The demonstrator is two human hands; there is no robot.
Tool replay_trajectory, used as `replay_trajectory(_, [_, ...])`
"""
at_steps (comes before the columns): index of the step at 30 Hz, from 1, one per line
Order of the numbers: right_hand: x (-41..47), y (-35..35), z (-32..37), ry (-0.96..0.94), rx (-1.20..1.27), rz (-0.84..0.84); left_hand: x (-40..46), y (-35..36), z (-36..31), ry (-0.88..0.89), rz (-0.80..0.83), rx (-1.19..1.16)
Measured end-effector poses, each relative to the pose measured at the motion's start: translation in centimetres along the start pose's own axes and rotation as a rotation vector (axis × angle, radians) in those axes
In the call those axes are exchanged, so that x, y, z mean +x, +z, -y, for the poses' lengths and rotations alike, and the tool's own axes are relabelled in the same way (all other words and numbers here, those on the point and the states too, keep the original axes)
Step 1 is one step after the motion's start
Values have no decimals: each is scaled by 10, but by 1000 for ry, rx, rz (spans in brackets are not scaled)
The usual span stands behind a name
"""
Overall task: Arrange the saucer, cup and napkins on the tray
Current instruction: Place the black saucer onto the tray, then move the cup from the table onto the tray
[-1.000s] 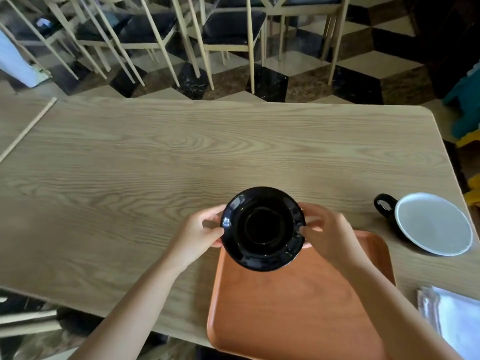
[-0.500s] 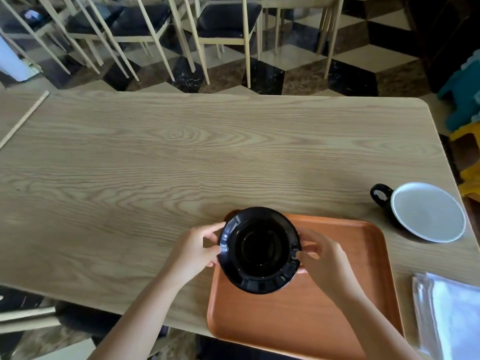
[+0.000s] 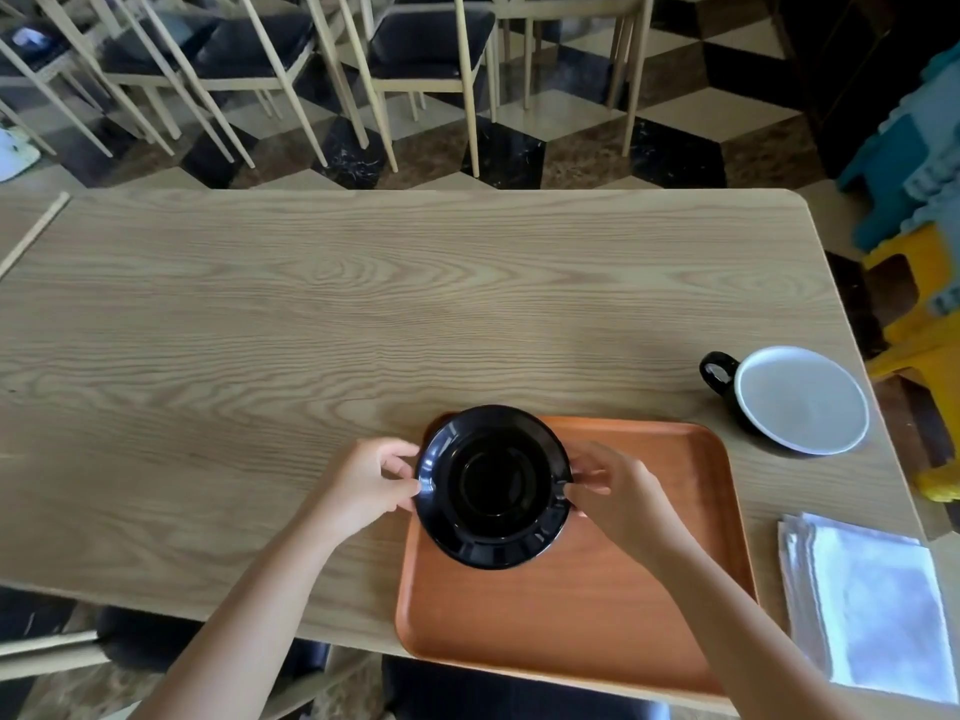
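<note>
Saucer held by both hands over the tray's near-left corner

Fingers of the left hand (image 3: pixel 371 480) pinch the left rim of the black saucer (image 3: pixel 493 485), and fingers of the right hand (image 3: pixel 615 493) pinch its right rim, so each grip is clamped on the saucer from opposite sides. Whether the saucer rests on the surface beneath it or hangs just above it cannot be told. The dish sits level, its dark well facing up, glossy around the rim.

Directly under and to the right of the grip lies the orange tray (image 3: pixel 623 589). The saucer covers the tray's far-left corner, and its left edge overhangs the tray border toward the left hand. The rest of the tray floor, right of and nearer than the grip, is bare.

Farther right of the grip and a little beyond it stands the cup (image 3: pixel 802 400), black outside with a pale interior, its handle pointing back toward the saucer. It stands on the desk (image 3: pixel 311 330), apart from the tray's far-right corner.

Right of the grip and nearer to the person, a stack of white napkins (image 3: pixel 872 605) lies on the desk just beside the tray's right edge.

Beyond the desk, well away from the grip, pale wooden chairs (image 3: pixel 431 49) with dark seats stand on a checkered floor (image 3: pixel 670 111).
</note>
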State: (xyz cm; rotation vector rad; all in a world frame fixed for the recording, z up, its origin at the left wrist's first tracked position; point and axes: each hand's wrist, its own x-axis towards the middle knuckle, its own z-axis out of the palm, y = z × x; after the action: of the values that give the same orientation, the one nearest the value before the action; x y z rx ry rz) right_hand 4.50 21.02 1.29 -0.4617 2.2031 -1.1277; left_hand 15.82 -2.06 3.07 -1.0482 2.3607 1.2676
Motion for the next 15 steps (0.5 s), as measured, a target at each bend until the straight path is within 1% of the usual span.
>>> replay_trajectory(5, [-12, -24, 9, 22, -70, 51, -1, -13, -10, -33, 62, 138])
replay_trajectory(8, [-24, -49, 15, -12, -83, 9, -6, -7, -34, 54, 25, 196])
replay_trajectory(11, [-40, -83, 16, -106, -162, -179, -15, 16, -78, 222, 12, 167])
replay_trajectory(13, [-52, -113, 7, -150, -290, -344, -16, 39, -110, 416, -61, 202])
replay_trajectory(15, [-55, -142, -9, -157, -478, -471, -15, 63, -137, 632, -145, 314])
